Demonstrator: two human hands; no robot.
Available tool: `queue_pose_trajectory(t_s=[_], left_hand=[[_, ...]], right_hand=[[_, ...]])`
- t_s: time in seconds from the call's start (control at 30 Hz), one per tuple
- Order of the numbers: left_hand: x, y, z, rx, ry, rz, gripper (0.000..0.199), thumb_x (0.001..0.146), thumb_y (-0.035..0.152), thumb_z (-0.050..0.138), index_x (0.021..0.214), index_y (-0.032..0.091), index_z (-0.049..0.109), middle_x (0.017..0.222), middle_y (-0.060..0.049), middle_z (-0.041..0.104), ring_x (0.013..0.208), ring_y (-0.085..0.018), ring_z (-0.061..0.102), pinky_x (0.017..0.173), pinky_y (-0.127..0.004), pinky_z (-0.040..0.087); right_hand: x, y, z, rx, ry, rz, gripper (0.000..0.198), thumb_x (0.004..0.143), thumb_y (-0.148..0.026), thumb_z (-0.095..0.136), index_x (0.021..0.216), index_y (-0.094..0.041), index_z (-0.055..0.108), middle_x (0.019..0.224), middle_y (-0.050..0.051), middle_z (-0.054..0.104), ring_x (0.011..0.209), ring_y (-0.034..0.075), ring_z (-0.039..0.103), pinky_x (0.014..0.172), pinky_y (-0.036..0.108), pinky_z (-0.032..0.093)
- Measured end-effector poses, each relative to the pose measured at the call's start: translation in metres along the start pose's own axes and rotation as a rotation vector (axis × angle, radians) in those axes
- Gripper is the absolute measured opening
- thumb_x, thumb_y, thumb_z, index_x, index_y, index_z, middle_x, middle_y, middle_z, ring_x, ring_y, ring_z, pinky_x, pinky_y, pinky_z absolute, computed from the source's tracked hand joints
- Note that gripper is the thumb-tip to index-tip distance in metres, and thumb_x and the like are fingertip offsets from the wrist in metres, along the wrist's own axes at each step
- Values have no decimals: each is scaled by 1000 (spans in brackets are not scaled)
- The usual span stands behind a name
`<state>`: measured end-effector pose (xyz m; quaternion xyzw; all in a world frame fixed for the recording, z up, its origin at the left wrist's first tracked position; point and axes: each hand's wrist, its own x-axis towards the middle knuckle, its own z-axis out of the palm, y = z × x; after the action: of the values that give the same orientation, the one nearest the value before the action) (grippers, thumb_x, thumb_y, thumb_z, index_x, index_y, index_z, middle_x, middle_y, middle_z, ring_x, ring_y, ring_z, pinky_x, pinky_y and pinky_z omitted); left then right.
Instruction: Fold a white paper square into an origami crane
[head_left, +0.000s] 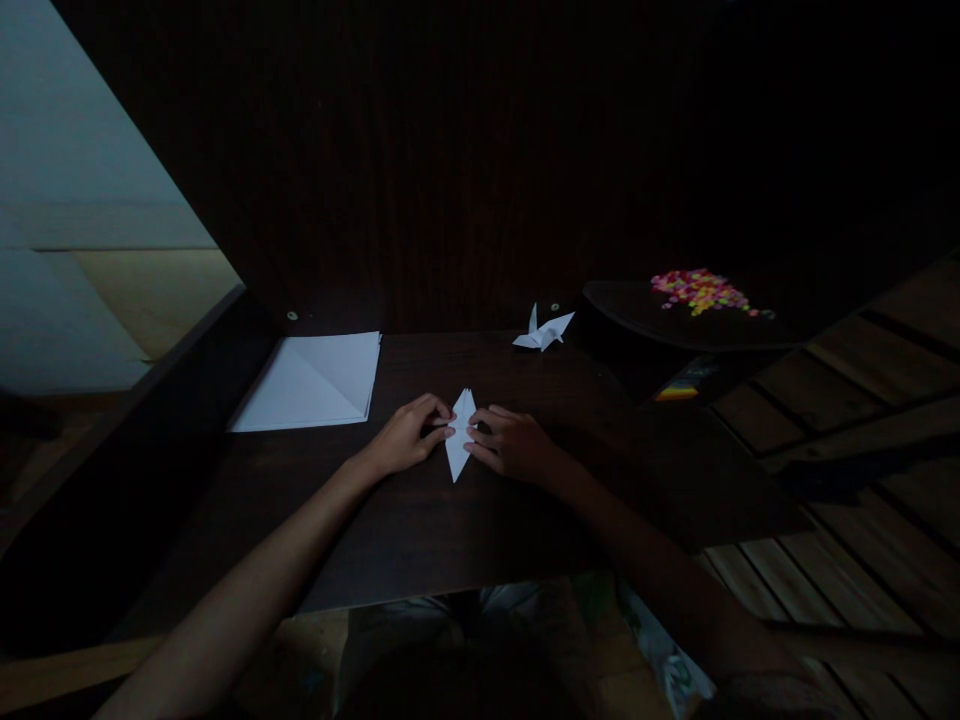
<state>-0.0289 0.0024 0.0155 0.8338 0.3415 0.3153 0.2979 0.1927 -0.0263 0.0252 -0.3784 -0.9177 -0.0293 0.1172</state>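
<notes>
A narrow, diamond-shaped piece of folded white paper (459, 452) lies on the dark wooden desk (420, 550), one point away from me and one towards me. On its left edge are the thumb and fingertips of my left hand (409, 432), closed on the paper. From the opposite side my right hand (514, 440) grips it, with several fingertips along the right edge. Farther back to the right stands a finished white paper crane (541, 334). White square sheets (319, 378) lie stacked at the back left, the top one showing a diagonal crease.
A raised dark shelf (622, 300) at the right carries a pile of small colourful pieces (701, 290), too small to name. Dark boards rise at the back and left. Wooden slats (862, 540) show at the lower right. The scene is dim.
</notes>
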Motion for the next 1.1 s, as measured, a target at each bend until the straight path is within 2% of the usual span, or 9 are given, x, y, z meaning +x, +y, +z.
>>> queue_pose_trajectory(t_s=[0.17,0.37,0.57,0.83,1.1], left_hand=[[2,0,3,-27,43,-66,11,83,26,62,85,17,57,94,-6,61,86,-17,64,77,-31,57],[5,5,4,1,100,-176,12,78,25,65,76,17,57,85,-4,62,76,-16,65,71,-28,53],[7,4,6,-62,119,-245,12,77,26,64,75,17,56,88,-5,64,75,-17,67,68,-28,52],[9,6,5,-124,101,-344,16,73,25,67,76,18,53,81,-3,68,76,-18,70,67,-26,51],[13,7,6,-16,118,-344,15,71,24,68,68,16,55,74,-2,67,70,-16,67,61,-24,49]], right_hand=[[0,1,-1,-5,13,12,29,95,-38,49,96,-18,70,104,10,62,92,20,53,56,27,38],[1,0,-6,-17,-39,20,31,95,-39,47,91,-17,68,97,8,61,90,19,51,55,27,33],[2,1,-4,-14,-60,13,31,96,-38,46,94,-16,69,95,8,62,92,19,50,54,28,29],[3,2,-5,-24,-65,7,32,96,-39,46,91,-17,68,90,7,62,86,18,49,53,27,27],[3,5,-5,-26,-78,-16,29,96,-36,47,95,-17,69,91,8,64,88,19,52,53,27,28]])
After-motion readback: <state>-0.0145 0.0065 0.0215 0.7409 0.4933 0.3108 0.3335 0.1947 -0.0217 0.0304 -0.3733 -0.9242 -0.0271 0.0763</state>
